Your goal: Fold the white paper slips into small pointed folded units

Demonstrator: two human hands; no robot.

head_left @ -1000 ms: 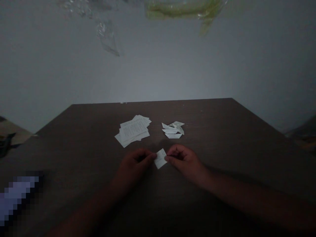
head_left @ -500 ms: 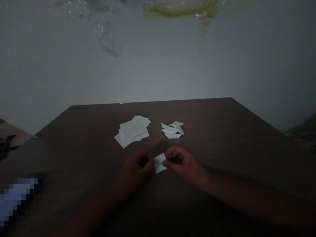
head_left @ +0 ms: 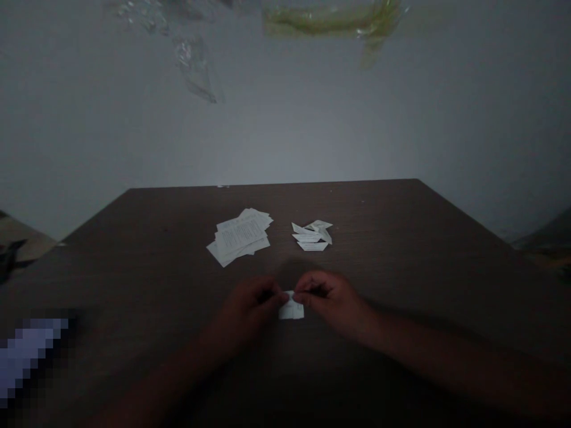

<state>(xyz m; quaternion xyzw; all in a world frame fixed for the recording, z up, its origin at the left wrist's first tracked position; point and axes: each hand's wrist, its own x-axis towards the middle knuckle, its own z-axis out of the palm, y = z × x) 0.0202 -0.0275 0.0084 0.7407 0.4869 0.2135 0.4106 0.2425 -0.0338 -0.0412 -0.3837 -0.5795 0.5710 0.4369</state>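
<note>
A small piece of paper (head_left: 291, 310), pale with faint print, is pinched by both hands near the front of the table. My left hand (head_left: 257, 303) grips its upper left edge between thumb and fingers. On its upper right edge my right hand (head_left: 329, 297) is closed in the same way, the two thumbs nearly meeting. Beyond the hands, to the left, lies a loose stack of printed paper sheets (head_left: 241, 236). Several folded paper strips (head_left: 312, 235) with slanted ends sit in a small heap to the right of that stack.
The dark wooden table (head_left: 401, 238) ends at a pale wall (head_left: 285, 119) with clear tape and yellow tape (head_left: 330, 22) stuck on it. A pixelated, bluish object (head_left: 31, 356) lies at the table's left. Dim clutter shows past both side edges.
The paper has turned so its lower edge is level, and it is slightly nearer me. My left hand has moved right onto its top edge, bringing both thumbs closer together.
</note>
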